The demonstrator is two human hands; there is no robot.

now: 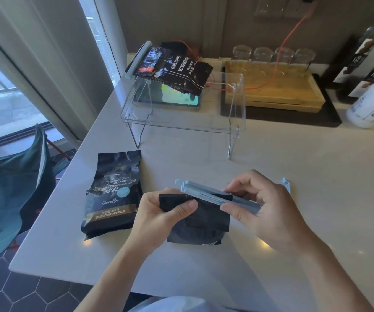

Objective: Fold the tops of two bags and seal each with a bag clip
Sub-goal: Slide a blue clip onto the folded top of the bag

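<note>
A black bag [204,226] lies on the white counter in front of me, its top folded over. My left hand [159,212] pinches the folded top at its left end. My right hand [264,210] holds a pale blue bag clip [206,191] along the fold, with the black bag material between its two bars. A second black coffee bag [112,194] lies flat to the left with its top unfolded and no clip on it. A third black bag [174,68] with a pale clip [137,59] on its top rests on a clear stand at the back.
The clear acrylic stand [235,122] stands behind my hands with a lit phone [177,97] beneath it. Behind it are a wooden tray [294,95] with glasses, an orange cable and a white bottle [370,104]. Another pale blue piece [286,183] lies right of my hand. The counter edge runs down the left.
</note>
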